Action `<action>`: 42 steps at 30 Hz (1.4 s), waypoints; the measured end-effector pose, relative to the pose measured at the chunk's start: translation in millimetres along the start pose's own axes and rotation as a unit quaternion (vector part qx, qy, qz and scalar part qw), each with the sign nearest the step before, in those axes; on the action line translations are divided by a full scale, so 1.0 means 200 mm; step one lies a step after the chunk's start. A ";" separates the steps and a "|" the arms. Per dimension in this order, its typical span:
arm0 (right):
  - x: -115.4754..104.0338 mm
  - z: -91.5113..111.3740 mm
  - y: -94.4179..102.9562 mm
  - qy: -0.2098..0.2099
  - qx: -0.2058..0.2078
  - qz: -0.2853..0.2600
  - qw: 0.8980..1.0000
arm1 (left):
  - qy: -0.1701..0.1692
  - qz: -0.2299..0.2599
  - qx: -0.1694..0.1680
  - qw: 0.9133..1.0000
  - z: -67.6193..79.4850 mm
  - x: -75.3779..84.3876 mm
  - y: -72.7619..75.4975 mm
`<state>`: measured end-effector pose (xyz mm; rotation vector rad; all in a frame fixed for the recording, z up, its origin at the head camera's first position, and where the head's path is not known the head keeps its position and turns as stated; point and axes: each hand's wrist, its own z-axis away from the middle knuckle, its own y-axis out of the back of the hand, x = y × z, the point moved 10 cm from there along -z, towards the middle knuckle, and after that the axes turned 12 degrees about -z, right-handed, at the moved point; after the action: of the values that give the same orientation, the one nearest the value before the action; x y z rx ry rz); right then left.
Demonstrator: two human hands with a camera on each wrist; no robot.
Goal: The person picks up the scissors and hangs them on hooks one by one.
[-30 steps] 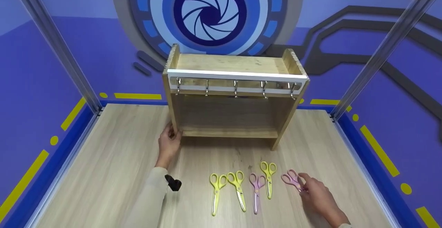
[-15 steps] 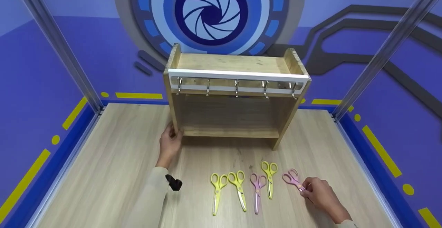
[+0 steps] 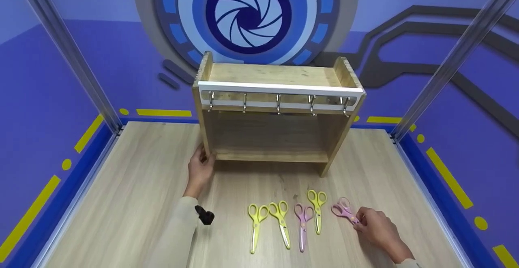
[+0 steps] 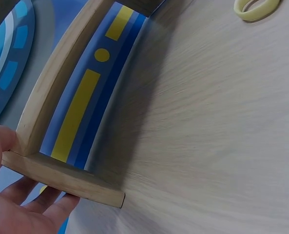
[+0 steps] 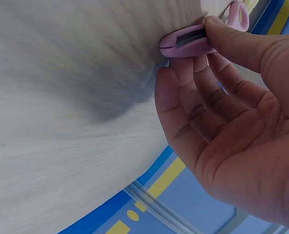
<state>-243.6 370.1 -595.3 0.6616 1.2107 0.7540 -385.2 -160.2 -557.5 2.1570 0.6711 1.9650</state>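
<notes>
My left hand (image 3: 200, 170) grips the lower left side panel of a wooden rack (image 3: 271, 156), thumb on the near side and fingers behind it in the left wrist view. A row of metal hooks (image 3: 278, 103) runs along the rack's white front strip. At the right, my right hand (image 3: 379, 228) pinches a pair of pink scissors (image 3: 344, 210) by the blade end, handles pointing away. In the right wrist view the thumb lies on one side of the pink blade cover (image 5: 188, 44) and fingers on the other.
Left of my right hand lie more scissors: yellow scissors (image 3: 254, 224), a second yellow pair (image 3: 280, 221), pink scissors (image 3: 303, 223) and another yellow pair (image 3: 317, 209). Blue-purple printed walls with metal posts (image 3: 442, 65) enclose the wooden table (image 3: 134, 170).
My right hand has shifted slightly along the pink scissors toward the blade tips, and its fingers have drawn in around them. The left hand stays on the rack.
</notes>
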 end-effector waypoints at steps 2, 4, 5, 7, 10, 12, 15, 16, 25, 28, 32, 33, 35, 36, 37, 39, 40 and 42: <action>0.00 0.00 0.00 0.006 0.003 0.004 1.000 | -0.001 0.002 -0.002 1.000 0.00 0.00 0.00; -0.01 0.00 0.01 0.013 0.006 0.006 1.000 | -0.001 0.001 -0.005 1.000 0.00 0.00 0.00; -0.01 0.00 0.01 0.018 0.009 0.008 1.000 | -0.002 0.000 -0.004 1.000 0.00 0.00 0.00; -0.02 0.00 0.02 0.027 0.013 0.012 0.999 | -0.006 -0.001 -0.004 1.000 0.00 0.00 0.00; -0.05 0.00 0.04 0.043 0.017 0.019 0.999 | -0.008 -0.001 -0.003 1.000 0.00 0.00 0.00; -0.08 0.00 0.06 0.051 0.018 0.024 0.998 | -0.008 0.000 -0.002 1.000 0.00 0.00 0.00; -0.13 -0.01 0.11 0.064 0.024 0.034 0.997 | -0.006 0.000 -0.002 1.000 0.00 -0.01 0.00; -0.15 -0.01 0.14 0.069 0.026 0.036 0.997 | -0.005 -0.002 -0.002 1.000 0.00 -0.01 0.00; -0.36 0.01 0.35 0.155 0.086 0.050 0.983 | -0.008 0.007 -0.005 1.000 0.00 -0.02 0.00; -0.43 0.02 0.43 0.180 0.110 0.052 0.976 | -0.008 0.010 -0.003 1.000 0.00 -0.02 0.00; -0.54 0.04 0.54 0.223 0.150 0.055 0.962 | -0.008 0.006 -0.001 1.000 0.00 -0.01 0.00; -0.57 0.05 0.56 0.233 0.162 0.054 0.957 | -0.007 0.004 0.000 1.000 0.00 -0.01 0.00; -0.63 0.07 0.61 0.258 0.186 0.054 0.947 | -0.006 0.003 -0.002 1.000 0.00 -0.01 0.00; -0.66 0.08 0.64 0.269 0.199 0.053 0.941 | -0.007 0.004 -0.003 1.000 0.00 -0.01 0.00; -0.69 0.09 0.66 0.279 0.211 0.052 0.935 | -0.007 0.004 -0.003 1.000 0.00 -0.02 0.00; -0.74 0.10 0.70 0.298 0.230 0.043 0.926 | -0.007 0.007 -0.003 1.000 0.00 -0.02 0.00; -0.77 0.11 0.73 0.306 0.239 0.041 0.920 | -0.009 0.008 -0.002 1.000 0.00 -0.02 0.00; -0.81 0.11 0.77 0.320 0.257 0.033 0.911 | -0.011 0.006 0.000 1.000 -0.01 -0.02 0.00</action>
<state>-274.3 329.2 -376.2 0.9243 2.0403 0.7351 -386.4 -161.3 -560.5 2.1836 0.6550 1.9455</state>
